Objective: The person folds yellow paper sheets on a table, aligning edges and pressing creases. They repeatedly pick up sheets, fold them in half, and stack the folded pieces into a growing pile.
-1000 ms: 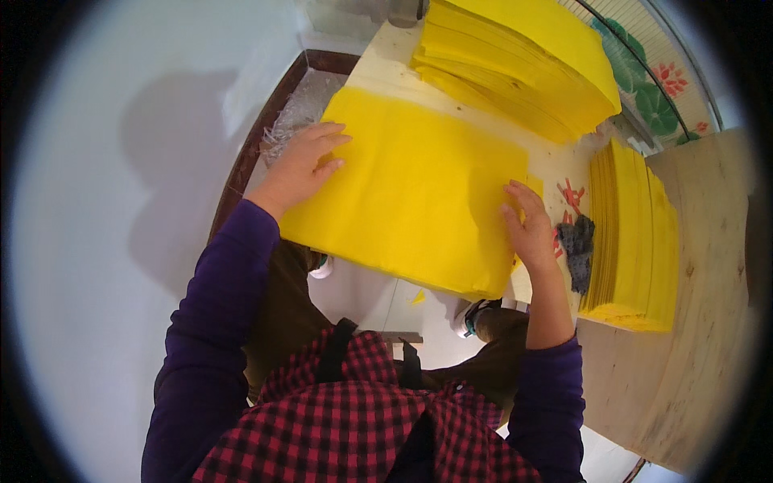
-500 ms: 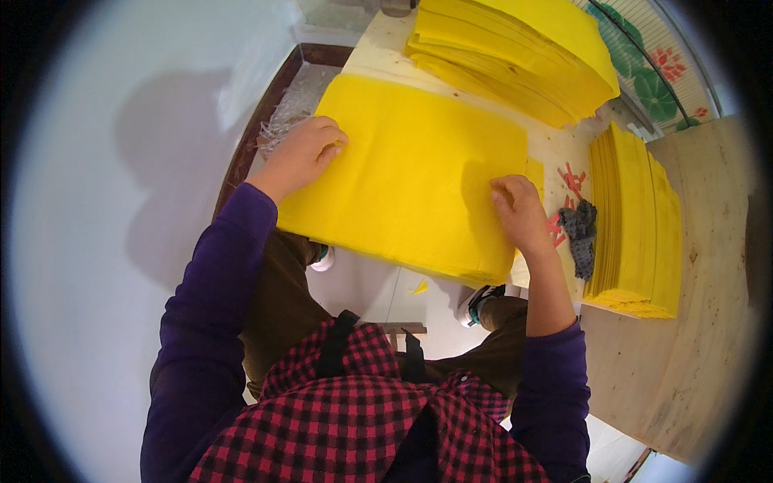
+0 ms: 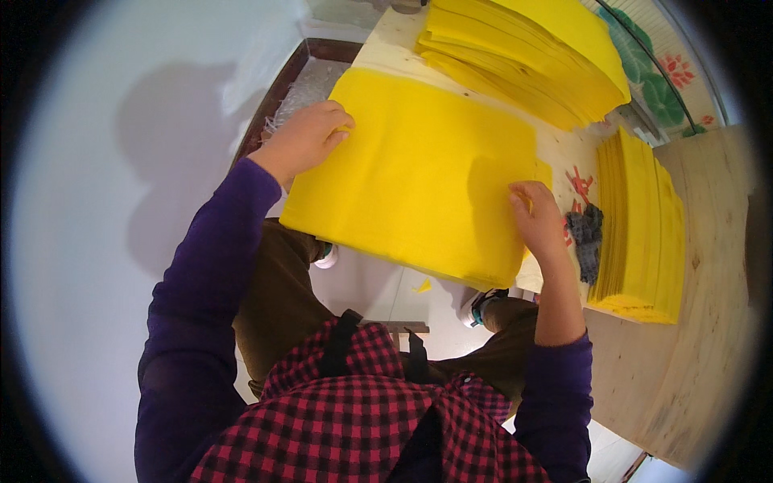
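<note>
A yellow felt-like fabric sheet [image 3: 411, 169] lies flat over the near end of the table, on top of others whose edges show below it. At its upper left edge is my left hand [image 3: 310, 138], fingers bent and thumb apart, with nothing seen between them. My right hand [image 3: 538, 216] is at the sheet's right edge, fingers loosely curled and thumb a little apart. No grip on the fabric shows at either hand. The right hand's shadow falls on the sheet.
A tall pile of yellow sheets [image 3: 523, 56] stands at the back, another yellow stack [image 3: 640, 229] at the right. Between them and my sheet lie a dark grey crumpled cloth [image 3: 586, 241] and red strips [image 3: 578, 183]. A brown-rimmed box [image 3: 259, 121] with clear plastic is at left.
The whole scene has shifted slightly rightward in view. My left hand has moved slightly up along the sheet's edge, its fingers less curled. My right hand stays by the right edge.
</note>
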A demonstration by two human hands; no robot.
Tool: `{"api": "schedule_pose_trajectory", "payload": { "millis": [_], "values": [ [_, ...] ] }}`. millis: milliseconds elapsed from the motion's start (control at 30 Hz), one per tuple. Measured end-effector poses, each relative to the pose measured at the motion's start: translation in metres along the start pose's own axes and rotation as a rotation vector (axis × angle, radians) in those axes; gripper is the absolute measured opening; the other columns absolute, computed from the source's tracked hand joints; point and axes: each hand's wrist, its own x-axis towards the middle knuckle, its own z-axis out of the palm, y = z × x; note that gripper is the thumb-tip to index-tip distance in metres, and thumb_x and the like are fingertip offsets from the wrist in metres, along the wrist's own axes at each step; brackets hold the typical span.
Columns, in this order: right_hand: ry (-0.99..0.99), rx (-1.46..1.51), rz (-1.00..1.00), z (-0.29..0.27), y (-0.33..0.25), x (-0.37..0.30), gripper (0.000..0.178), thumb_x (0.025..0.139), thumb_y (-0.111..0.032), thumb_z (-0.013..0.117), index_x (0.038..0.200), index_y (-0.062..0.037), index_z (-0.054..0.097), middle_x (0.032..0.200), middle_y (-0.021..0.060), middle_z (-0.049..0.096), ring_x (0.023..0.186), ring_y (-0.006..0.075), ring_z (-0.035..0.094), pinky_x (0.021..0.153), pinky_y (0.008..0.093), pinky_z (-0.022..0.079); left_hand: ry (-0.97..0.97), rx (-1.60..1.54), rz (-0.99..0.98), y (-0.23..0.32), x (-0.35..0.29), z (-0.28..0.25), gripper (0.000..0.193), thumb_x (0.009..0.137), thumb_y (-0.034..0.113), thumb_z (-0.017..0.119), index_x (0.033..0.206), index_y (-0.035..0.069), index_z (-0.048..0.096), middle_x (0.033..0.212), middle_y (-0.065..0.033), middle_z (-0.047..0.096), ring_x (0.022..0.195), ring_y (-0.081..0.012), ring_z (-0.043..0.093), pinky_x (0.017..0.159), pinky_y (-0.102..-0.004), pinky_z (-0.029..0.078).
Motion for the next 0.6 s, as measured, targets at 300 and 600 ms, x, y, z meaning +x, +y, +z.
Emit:
{"api": "schedule_pose_trajectory", "payload": {
  "millis": [300, 600],
  "values": [
    [-0.037, 0.008, 0.026, 0.011, 0.008, -0.004, 0.019, 0.087, -0.009, 0.062, 0.103, 0.0002, 0.063, 0.101, 0.0161, 0.064, 0.095, 0.0317, 0.061, 0.085, 0.0359, 0.048, -0.089, -0.047, 0.052, -0.004, -0.006, 0.001, 0.012, 0.088, 0.005, 0.057, 0.099, 0.0, 0.061, 0.1, -0.0142, 0.06, 0.099, -0.0324, 0.056, 0.088, -0.04, 0.045],
    [-0.111, 0.019, 0.023, -0.004, -0.006, -0.028, 0.02, 0.086, -0.009, 0.062, 0.103, 0.0008, 0.064, 0.104, 0.0174, 0.063, 0.1, 0.0326, 0.06, 0.089, 0.0366, 0.047, -0.214, -0.15, 0.007, -0.007, -0.035, -0.011, 0.014, 0.087, 0.005, 0.057, 0.1, 0.001, 0.062, 0.104, -0.0132, 0.061, 0.105, -0.0314, 0.055, 0.094, -0.039, 0.044]
  ]
}}
